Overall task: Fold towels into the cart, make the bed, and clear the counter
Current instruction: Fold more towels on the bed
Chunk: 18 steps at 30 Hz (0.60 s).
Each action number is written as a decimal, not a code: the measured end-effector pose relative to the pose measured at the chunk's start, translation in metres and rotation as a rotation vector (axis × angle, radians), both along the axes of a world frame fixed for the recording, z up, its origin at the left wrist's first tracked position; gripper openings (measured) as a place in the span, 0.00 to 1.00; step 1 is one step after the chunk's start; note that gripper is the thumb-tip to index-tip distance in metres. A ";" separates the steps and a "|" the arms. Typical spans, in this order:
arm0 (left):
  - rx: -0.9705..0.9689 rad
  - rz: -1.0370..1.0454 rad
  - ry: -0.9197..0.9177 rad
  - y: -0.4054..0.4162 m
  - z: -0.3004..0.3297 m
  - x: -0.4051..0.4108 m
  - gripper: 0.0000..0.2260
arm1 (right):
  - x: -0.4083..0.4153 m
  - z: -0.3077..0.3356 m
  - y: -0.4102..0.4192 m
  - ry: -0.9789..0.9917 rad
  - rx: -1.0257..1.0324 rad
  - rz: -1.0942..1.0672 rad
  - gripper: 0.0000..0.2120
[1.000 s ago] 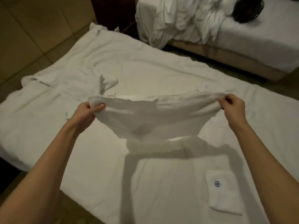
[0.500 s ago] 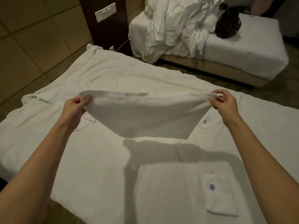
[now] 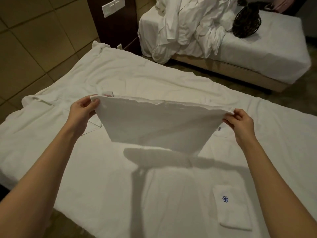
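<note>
A white towel [image 3: 157,124] hangs stretched between my hands above the near bed [image 3: 120,79]. My left hand [image 3: 82,110] grips its left top corner, where a small red-printed label shows. My right hand [image 3: 240,121] pinches the right top corner. The towel is doubled over and its lower edge hangs free, casting a shadow on the white cover below. A white bathrobe lies spread on this bed, with a blue-logo pocket [image 3: 229,205] at the lower right.
A second bed [image 3: 257,54] at the back right carries a heap of crumpled white linen [image 3: 187,26] and a dark wire basket [image 3: 247,23]. A dark wood panel with a switch plate [image 3: 113,7] stands between the beds. Tiled wall on the left.
The towel has been pulled taut and flatter between my hands, and both hands rose slightly. The view tilted up, showing more of the far bed.
</note>
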<state>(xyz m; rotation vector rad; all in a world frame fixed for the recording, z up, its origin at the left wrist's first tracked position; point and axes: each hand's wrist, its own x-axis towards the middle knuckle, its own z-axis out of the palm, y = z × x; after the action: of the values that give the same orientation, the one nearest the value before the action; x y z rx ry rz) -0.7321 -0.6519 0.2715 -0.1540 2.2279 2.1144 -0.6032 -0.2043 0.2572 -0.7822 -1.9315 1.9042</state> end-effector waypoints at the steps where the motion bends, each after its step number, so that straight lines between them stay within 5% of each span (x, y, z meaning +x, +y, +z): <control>1: -0.003 -0.002 0.012 -0.002 0.000 0.005 0.07 | 0.008 -0.003 0.001 0.005 0.011 0.019 0.11; 18: -0.207 -0.003 -0.470 -0.056 -0.213 0.210 0.12 | 0.195 -0.196 -0.030 -0.475 -0.106 0.224 0.10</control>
<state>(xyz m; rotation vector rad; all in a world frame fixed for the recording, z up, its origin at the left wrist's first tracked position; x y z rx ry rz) -0.5222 -0.7078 0.0582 -0.5893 2.1378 1.6211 -0.4083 -0.2345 0.0608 -1.1829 -2.2868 2.1099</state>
